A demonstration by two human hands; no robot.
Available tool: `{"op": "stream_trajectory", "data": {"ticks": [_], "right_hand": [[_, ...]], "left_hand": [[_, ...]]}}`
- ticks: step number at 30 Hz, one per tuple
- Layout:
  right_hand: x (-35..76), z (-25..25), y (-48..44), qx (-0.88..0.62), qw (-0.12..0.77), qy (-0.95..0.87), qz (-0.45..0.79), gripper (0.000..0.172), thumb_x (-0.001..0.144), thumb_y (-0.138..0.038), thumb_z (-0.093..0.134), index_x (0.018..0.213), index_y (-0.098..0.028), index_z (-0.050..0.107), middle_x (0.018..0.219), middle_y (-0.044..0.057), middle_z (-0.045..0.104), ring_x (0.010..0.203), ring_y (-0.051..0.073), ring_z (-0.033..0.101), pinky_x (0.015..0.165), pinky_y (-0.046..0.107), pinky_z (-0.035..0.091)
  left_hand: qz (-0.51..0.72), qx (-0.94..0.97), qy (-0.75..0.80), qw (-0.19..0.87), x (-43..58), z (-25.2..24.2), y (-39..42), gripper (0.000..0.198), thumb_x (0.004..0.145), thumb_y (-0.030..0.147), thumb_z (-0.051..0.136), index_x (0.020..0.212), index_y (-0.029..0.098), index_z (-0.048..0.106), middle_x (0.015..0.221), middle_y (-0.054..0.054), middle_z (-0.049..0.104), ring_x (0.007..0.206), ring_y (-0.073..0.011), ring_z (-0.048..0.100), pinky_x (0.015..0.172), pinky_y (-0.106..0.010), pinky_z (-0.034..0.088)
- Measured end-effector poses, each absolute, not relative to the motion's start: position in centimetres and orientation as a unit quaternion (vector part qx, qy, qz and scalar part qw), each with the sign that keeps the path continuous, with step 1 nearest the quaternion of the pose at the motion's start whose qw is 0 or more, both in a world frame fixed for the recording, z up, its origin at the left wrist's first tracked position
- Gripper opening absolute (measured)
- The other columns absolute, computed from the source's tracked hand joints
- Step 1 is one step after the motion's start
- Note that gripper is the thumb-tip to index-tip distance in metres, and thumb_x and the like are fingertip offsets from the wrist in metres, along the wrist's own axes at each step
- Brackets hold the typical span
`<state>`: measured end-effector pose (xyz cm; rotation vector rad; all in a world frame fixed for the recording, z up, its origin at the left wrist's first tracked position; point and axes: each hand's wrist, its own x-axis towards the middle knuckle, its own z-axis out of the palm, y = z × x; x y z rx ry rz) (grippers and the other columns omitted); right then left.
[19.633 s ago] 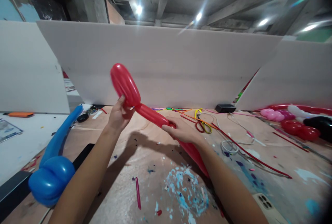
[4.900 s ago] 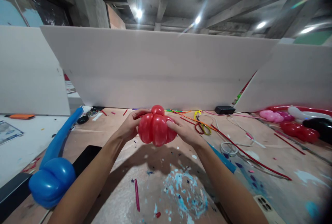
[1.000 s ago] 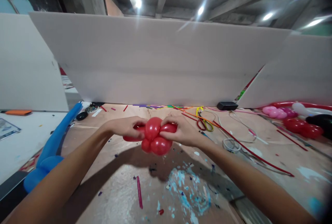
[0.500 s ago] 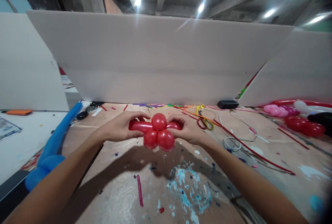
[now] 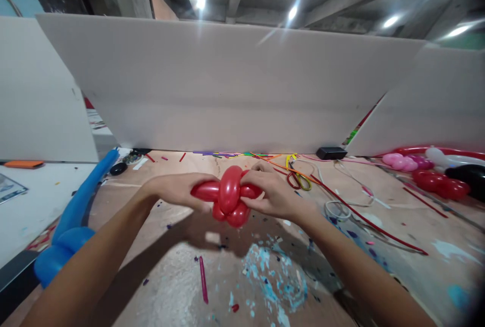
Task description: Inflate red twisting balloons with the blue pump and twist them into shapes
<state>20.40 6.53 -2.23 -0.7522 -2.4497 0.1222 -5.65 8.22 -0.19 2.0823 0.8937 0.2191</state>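
Observation:
A twisted red balloon (image 5: pixel 229 193), made up of several shiny bubbles, is held between my hands above the table. My left hand (image 5: pixel 178 189) wraps round the balloon's left-hand bubble, fingers behind it and thumb below. On the other side, my right hand (image 5: pixel 271 190) grips the right part with the thumb and fingers. One long bubble faces me in the middle, with smaller round ones under it. The fingertips behind the balloon are partly hidden.
At left lies a blue balloon (image 5: pixel 78 205). Scissors (image 5: pixel 303 181), a black box (image 5: pixel 331 153) and a long red uninflated balloon (image 5: pixel 364 214) lie at right, before twisted red balloons (image 5: pixel 439 184). A white panel (image 5: pixel 227 84) stands behind. A magenta balloon piece (image 5: pixel 203 280) lies in front.
The red balloon has been turned, so a long bubble now faces me where round ones showed. My right hand has moved in closer to its middle; my left hand still holds the left side.

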Motion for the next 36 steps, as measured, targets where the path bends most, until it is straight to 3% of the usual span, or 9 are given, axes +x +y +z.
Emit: {"op": "stream_trajectory", "data": {"ticks": [3,10,14,18,24,30,36], "right_hand": [[20.4,-2.3,6.8,-0.297,0.269,-0.914,0.059,0.016,0.079,-0.025,0.067,0.094,-0.02,0.065,0.081,0.004,0.064,0.085,0.022,0.049,0.076,0.036,0.043],[21.3,-1.7,7.5,-0.278,0.35,-0.867,0.219,0.043,0.082,-0.038,0.066,0.12,-0.026,0.051,0.122,0.007,0.058,0.112,0.024,0.054,0.095,0.042,0.043],[21.3,-1.8,7.7,-0.296,0.331,-0.87,0.212,0.035,0.085,-0.04,0.062,0.115,-0.025,0.053,0.118,0.008,0.059,0.109,0.024,0.055,0.094,0.042,0.044],[21.0,-2.2,7.5,-0.322,0.323,-0.87,0.189,0.028,0.083,-0.04,0.063,0.102,-0.021,0.055,0.104,0.007,0.061,0.094,0.021,0.057,0.083,0.037,0.046],[20.6,-2.3,7.0,-0.33,0.356,-0.86,0.158,0.032,0.075,-0.041,0.073,0.092,-0.021,0.054,0.095,0.004,0.061,0.086,0.019,0.056,0.078,0.034,0.044],[20.8,-2.6,7.0,-0.325,0.359,-0.857,0.174,0.028,0.08,-0.039,0.066,0.098,-0.021,0.055,0.1,0.006,0.062,0.09,0.02,0.057,0.08,0.035,0.045],[20.8,-2.7,6.6,-0.332,0.327,-0.869,0.166,0.033,0.078,-0.039,0.068,0.104,-0.022,0.058,0.105,0.007,0.065,0.096,0.022,0.058,0.085,0.038,0.045]], "left_hand": [[0.138,0.848,0.377,0.347,-4.1,-0.5,7.2,0.069,0.055,0.048,0.082,0.114,0.019,0.062,0.11,-0.007,0.067,0.096,-0.0254,0.062,0.082,-0.034,0.047],[0.267,0.731,0.264,0.57,-3.3,-3.2,8.4,0.052,0.064,0.05,0.076,0.098,0.012,0.067,0.091,-0.009,0.07,0.08,-0.0183,0.064,0.071,-0.028,0.049],[0.314,0.712,0.228,0.586,-3.3,-4.2,9.0,0.048,0.065,0.049,0.076,0.093,0.012,0.067,0.087,-0.008,0.068,0.077,-0.0166,0.062,0.071,-0.027,0.048],[0.308,0.732,0.254,0.551,-3.5,-4.2,8.7,0.043,0.063,0.044,0.078,0.089,0.012,0.068,0.081,-0.005,0.065,0.071,-0.0128,0.057,0.063,-0.022,0.046],[0.25,0.719,0.225,0.609,-3.6,-3.7,8.0,0.031,0.064,0.038,0.078,0.078,0.013,0.065,0.067,0.0,0.06,0.063,-0.0108,0.055,0.059,-0.02,0.046],[0.336,0.702,0.25,0.576,-3.1,-2.8,7.0,0.031,0.07,0.034,0.075,0.09,0.012,0.067,0.082,-0.004,0.066,0.072,-0.0115,0.059,0.065,-0.02,0.046],[0.314,0.739,0.285,0.523,-3.4,-2.4,6.3,0.03,0.071,0.03,0.075,0.096,0.014,0.07,0.086,-0.003,0.068,0.077,-0.0122,0.06,0.07,-0.021,0.046]]}}
